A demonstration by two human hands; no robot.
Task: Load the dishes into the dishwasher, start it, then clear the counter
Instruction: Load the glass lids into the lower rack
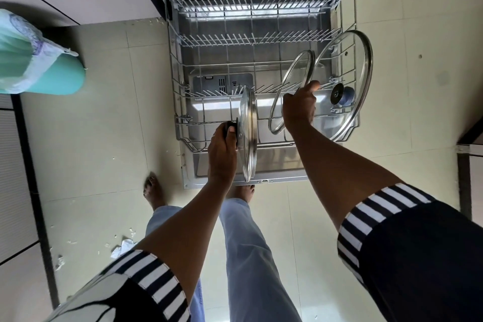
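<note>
The left hand (222, 149) has its fingers curled round the black knob (231, 128) of the left lid (249, 123). It holds the lid on edge over the front of the rack (174, 65), towards its left half. The right hand (299, 110) pinches the rim of the middle lid (292, 78), thumb on top, in the rack's right half. That lid stands tilted among the tines. The big lid (350, 68) leans against the rack's right wall, just beside the middle one.

This looks like the loading step, early on, with only lids in the rack. Next, the right hand probably has to settle the middle lid so it stands unaided. The left lid then needs lowering straight down between two tines without knocking its neighbour.

The rack's left half and its two rear tine rows are bare, so there is plenty of room there. The front rail sits close under the left lid, and the door edge (261, 181) lies just beyond it, near the feet.
</note>
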